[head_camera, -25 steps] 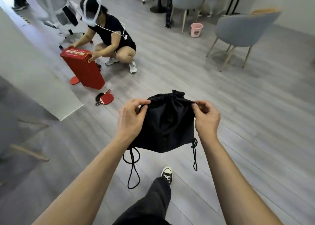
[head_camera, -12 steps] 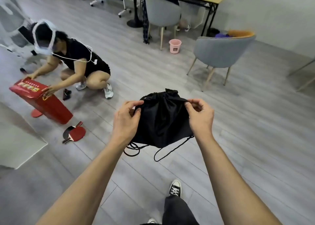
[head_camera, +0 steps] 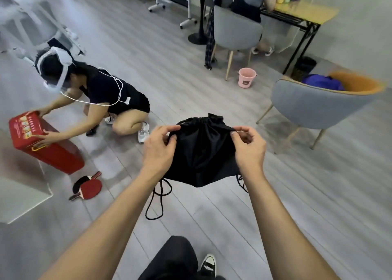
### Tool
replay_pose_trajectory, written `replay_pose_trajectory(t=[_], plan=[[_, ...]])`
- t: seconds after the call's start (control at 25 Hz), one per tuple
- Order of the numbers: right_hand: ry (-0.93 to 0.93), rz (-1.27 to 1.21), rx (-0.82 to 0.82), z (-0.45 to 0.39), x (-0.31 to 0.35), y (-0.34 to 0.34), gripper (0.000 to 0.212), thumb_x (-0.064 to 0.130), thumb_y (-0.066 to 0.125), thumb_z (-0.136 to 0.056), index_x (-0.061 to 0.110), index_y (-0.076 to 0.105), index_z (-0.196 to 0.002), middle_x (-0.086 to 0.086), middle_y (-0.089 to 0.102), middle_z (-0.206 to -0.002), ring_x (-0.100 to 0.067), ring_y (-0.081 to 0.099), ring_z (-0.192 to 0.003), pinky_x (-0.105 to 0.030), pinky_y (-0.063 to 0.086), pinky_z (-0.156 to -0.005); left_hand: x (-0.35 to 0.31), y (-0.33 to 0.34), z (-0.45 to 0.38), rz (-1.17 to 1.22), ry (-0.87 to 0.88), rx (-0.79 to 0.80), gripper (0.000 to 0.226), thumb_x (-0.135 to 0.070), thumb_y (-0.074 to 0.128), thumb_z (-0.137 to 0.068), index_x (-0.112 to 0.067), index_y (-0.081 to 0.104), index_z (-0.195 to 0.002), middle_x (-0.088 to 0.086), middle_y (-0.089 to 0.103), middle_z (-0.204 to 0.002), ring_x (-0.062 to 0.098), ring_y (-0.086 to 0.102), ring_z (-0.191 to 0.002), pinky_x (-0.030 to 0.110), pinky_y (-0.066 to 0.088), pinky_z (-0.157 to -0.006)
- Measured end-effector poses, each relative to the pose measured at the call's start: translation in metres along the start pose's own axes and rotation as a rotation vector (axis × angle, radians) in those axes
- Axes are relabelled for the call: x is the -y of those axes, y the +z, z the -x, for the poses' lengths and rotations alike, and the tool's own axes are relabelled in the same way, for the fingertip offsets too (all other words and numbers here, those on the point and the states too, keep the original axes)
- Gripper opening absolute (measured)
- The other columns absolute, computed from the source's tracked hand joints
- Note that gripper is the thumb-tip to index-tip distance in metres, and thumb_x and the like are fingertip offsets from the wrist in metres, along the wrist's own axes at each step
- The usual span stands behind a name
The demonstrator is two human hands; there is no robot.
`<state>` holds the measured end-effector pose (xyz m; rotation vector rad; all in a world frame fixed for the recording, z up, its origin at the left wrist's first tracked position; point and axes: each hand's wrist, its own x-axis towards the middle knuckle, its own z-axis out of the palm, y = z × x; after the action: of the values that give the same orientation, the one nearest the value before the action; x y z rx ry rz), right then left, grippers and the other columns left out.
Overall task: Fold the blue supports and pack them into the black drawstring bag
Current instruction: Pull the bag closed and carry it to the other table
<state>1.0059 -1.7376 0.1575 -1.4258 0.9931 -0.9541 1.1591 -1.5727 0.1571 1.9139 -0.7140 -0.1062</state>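
Black drawstring bag (head_camera: 203,152) hangs between both grips; left hand (head_camera: 158,150) and right hand (head_camera: 249,150) each pinch its gathered top corners.

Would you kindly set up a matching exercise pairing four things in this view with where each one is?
Things:
1. black drawstring bag
2. red paddle
3. pink bucket
4. red box

Places:
A. on the floor beside a grey chair's legs
B. held in the air between the left hand and the right hand
C. tilted on the floor under a crouching person's hands
D. flat on the floor near the red box

Pairs: 1-B, 2-D, 3-A, 4-C
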Motion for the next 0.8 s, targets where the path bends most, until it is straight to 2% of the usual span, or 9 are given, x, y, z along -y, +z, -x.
replay_pose_trajectory(t=[0.24, 0.4, 0.56, 0.8], plan=[[-0.030, 0.010, 0.085, -0.188, -0.004, 0.090, 0.019, 0.011, 0.070, -0.088, 0.029, 0.073, -0.083, 0.004, 0.073, -0.074, -0.009, 0.064, -0.068, -0.026, 0.052, -0.069, 0.027, 0.061, -0.177, -0.013, -0.001, -0.069, 0.029, -0.009, 0.062, -0.092, -0.030, 0.073, -0.109, -0.019, 0.065, -0.103, 0.002, 0.062, -0.088, 0.030, 0.054, -0.083], [0.002, 0.018, 0.110, -0.311, -0.005, 0.167, 0.020, 0.008, 0.069, -0.088, 0.027, 0.072, -0.082, 0.008, 0.069, -0.067, -0.008, 0.061, -0.064, -0.027, 0.049, -0.067, 0.052, 0.091, -0.306, 0.015, -0.065, -0.076, 0.030, -0.011, 0.062, -0.091, -0.032, 0.073, -0.109, -0.020, 0.067, -0.107, 0.005, 0.063, -0.092, 0.037, 0.055, -0.086], [0.015, -0.016, 0.099, -0.428, 0.006, 0.240, 0.015, 0.007, 0.069, -0.088, 0.022, 0.073, -0.086, 0.001, 0.071, -0.073, -0.011, 0.062, -0.067, -0.031, 0.050, -0.071, 0.063, 0.115, -0.438, 0.048, -0.077, -0.038, 0.036, -0.007, 0.060, -0.089, -0.036, 0.070, -0.109, -0.020, 0.064, -0.107, 0.005, 0.063, -0.095, 0.041, 0.055, -0.090], [-0.055, -0.033, 0.139, -0.609, 0.022, 0.343, 0.019, 0.007, 0.070, -0.087, 0.026, 0.072, -0.083, 0.009, 0.067, -0.068, -0.007, 0.059, -0.065, -0.023, 0.047, -0.067, 0.078, 0.157, -0.638, 0.011, -0.131, -0.026, 0.035, -0.012, 0.061, -0.090, -0.036, 0.069, -0.115, -0.013, 0.065, -0.107, 0.009, 0.062, -0.100, 0.036, 0.052, -0.094]])
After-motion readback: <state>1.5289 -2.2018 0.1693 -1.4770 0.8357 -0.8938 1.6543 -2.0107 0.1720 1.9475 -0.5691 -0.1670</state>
